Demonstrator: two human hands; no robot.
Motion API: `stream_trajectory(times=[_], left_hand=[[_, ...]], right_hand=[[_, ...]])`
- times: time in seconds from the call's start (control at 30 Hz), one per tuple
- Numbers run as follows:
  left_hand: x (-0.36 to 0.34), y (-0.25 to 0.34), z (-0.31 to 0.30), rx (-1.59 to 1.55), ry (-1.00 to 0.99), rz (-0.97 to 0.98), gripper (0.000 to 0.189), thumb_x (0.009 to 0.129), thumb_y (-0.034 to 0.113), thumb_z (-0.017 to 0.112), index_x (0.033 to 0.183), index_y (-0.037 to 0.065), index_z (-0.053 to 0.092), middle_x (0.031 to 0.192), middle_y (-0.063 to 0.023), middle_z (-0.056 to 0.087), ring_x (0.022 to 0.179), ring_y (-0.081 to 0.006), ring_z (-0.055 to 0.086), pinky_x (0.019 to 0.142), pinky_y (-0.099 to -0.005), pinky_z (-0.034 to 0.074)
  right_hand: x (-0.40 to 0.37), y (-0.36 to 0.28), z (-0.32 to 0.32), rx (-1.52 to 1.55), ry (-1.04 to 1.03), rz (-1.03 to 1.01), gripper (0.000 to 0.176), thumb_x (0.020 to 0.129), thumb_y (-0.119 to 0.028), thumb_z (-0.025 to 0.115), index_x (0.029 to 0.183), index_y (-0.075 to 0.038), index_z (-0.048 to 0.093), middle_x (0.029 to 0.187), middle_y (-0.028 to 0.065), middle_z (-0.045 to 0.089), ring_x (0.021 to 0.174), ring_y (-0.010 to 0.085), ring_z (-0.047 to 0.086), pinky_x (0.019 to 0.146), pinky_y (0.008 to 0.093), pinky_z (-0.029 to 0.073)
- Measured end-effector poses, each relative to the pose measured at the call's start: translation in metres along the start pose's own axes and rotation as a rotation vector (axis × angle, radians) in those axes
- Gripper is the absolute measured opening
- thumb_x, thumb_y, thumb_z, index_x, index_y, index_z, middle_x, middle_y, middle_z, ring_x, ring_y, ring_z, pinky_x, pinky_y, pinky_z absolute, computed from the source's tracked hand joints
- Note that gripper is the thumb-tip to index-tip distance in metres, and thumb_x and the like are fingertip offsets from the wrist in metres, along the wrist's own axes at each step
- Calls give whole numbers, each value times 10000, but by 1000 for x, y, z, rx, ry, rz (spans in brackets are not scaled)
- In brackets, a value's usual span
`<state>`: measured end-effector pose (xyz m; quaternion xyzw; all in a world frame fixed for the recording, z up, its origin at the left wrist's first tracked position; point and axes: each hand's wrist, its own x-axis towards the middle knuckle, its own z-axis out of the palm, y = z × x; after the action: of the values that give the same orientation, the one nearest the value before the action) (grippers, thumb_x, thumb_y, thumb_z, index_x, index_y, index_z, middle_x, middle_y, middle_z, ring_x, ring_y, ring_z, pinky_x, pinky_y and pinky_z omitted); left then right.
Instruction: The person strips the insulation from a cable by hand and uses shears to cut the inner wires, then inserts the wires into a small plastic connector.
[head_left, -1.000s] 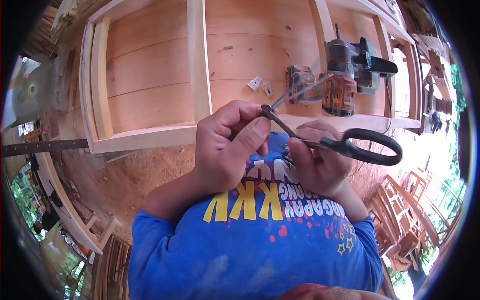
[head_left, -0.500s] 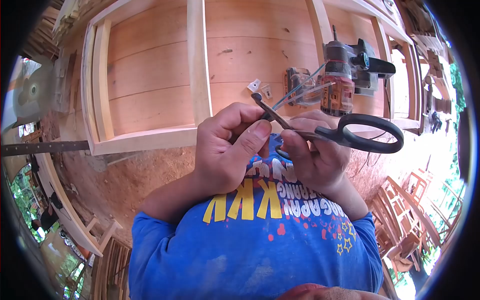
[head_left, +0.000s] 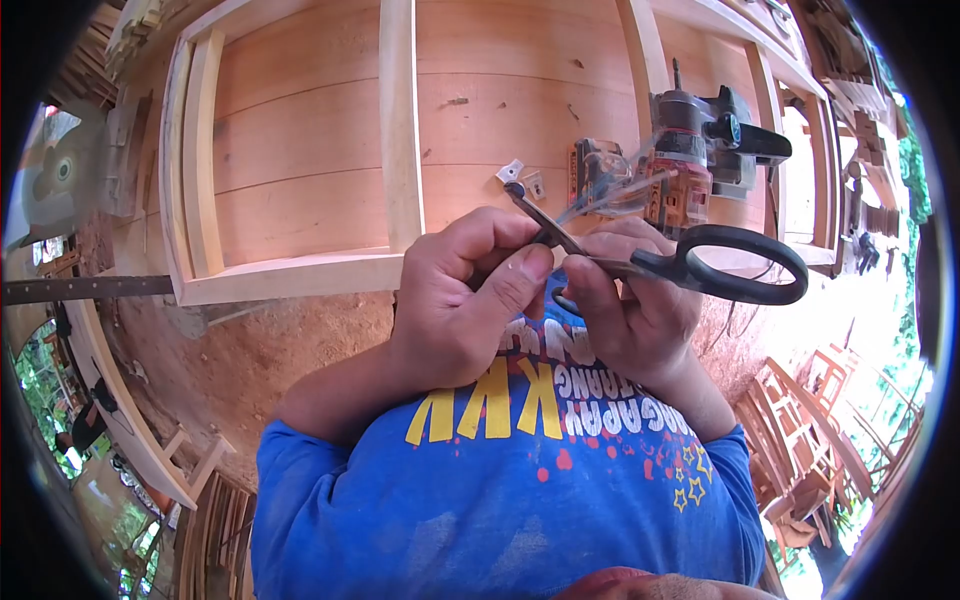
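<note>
Black-handled scissors [head_left: 660, 267] lie slantwise across both hands, with one large loop out to the right and a dark blade tip up at the left. My right hand [head_left: 637, 305] is closed around them near the base of the blades. Beside the blades, my left hand [head_left: 465, 290] pinches thumb against fingers; a small dark piece shows at its fingertips, too hidden to name. Thin pale and bluish strands [head_left: 610, 198], blurred, fan up and right from between the hands. Part of a second dark loop shows below the fingers.
Beyond my hands lies a wooden frame [head_left: 403, 130] over boards. On it are a red and black power tool [head_left: 680, 165], a battery-like block [head_left: 598, 168] and small white pieces [head_left: 511, 171]. Wooden chair-like frames [head_left: 810, 430] stand at the right, a long curved timber [head_left: 125, 400] at the left.
My left hand has shifted slightly right, toward my right hand. The strands have swung and look more blurred. The scissors are almost unmoved.
</note>
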<state>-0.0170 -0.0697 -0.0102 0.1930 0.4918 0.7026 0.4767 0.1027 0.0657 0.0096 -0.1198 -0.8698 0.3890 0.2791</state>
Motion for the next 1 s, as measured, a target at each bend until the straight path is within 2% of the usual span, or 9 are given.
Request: stream_trajectory(times=[0.37, 0.47, 0.63, 0.73, 0.83, 1.0], left_hand=[[2, 0, 0, 6, 45, -35, 177, 1021, 116, 570, 1104, -32, 616, 747, -24, 621, 601, -45, 533, 536, -206, 419], [-1, -5, 0, 55, -69, -22, 147, 1018, 99, 566, 1060, -36, 607, 799, -32, 641, 705, -47, 571, 609, -214, 457], [-1, -3, -1, 9, 2, -50, 136, 1014, 81, 558, 1062, -35, 610, 793, -29, 642, 695, -41, 565, 606, -212, 457], [2, -3, 1, -29, 74, -9, 146, 1018, 80, 552, 1077, -38, 612, 739, -26, 611, 583, -33, 502, 512, -192, 390], [-1, -8, 3, 60, -28, -18, 147, 1016, 92, 565, 1074, -36, 608, 783, -24, 633, 676, -46, 561, 596, -217, 451], [3, -5, -5, -66, -11, -67, 184, 1019, 112, 576, 1100, -52, 598, 788, -29, 636, 696, -60, 582, 638, -218, 476]], right_hand=[[-8, 4, -1, 1, -5, -1, 140, 834, 5, 744, 962, -6, 689, 796, 123, 663, 660, 264, 661, 577, 357, 515], [-5, 4, 1, -18, 18, -34, 139, 835, 10, 741, 964, -6, 690, 798, 120, 660, 656, 262, 657, 575, 357, 514], [-4, 1, 2, -19, -10, 6, 105, 839, -1, 746, 930, -9, 694, 772, 115, 651, 658, 256, 655, 565, 356, 507], [-12, 6, 4, 26, 53, -5, 106, 840, -8, 749, 935, -11, 701, 761, 113, 647, 649, 253, 652, 558, 354, 502], [-8, 2, -1, -54, -26, 0, 109, 849, 6, 723, 937, 15, 660, 839, 146, 671, 728, 269, 670, 635, 347, 513], [-9, 3, -5, 5, -86, 57, 94, 840, -1, 738, 909, 17, 675, 801, 130, 659, 689, 253, 650, 599, 347, 495]])
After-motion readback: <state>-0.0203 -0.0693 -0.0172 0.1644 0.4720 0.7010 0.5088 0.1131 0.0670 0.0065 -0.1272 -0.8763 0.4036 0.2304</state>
